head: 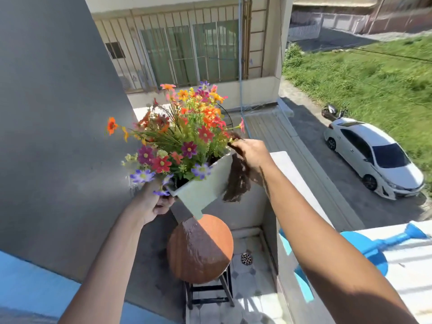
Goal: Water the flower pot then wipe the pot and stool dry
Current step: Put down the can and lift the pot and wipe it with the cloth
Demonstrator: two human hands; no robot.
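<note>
Pot (201, 183) was at frame centre, lifted clear of the stool (201, 249) and tilted, its base pointing down toward the seat just below. White, tapered, square-sided, smooth like plastic; packed with flowers (177, 136) in red, orange, purple and yellow that looked artificial.

Left hand (152, 202) held the pot from the lower left, fingers curled round its rim and side under the blooms. Right hand (251, 153) pinched a dark cloth (236, 178) at the pot's upper right edge; the cloth hung limp against the pot's right face, brown, soft, a bit blurred.

Step, as I judged it: wiping stage, drying the pot's outside while it was off the stool. Watering looked done, since the round orange-brown seat showed a dark wet-looking sheen across its lower part, though shadow could account for some of it.

Next move would call for rubbing the cloth down the remaining faces and base, setting the pot aside or keeping it up one-handed, then wiping the seat. Risk: tilted pot slipping from a one-hand hold.

Stool had dark square-bar legs, standing on pale tiled floor by a drain (246, 258). Blue watering can (374, 246) sat on the ledge, lower right. Grey wall left; white car (374, 157) on the road, right.
</note>
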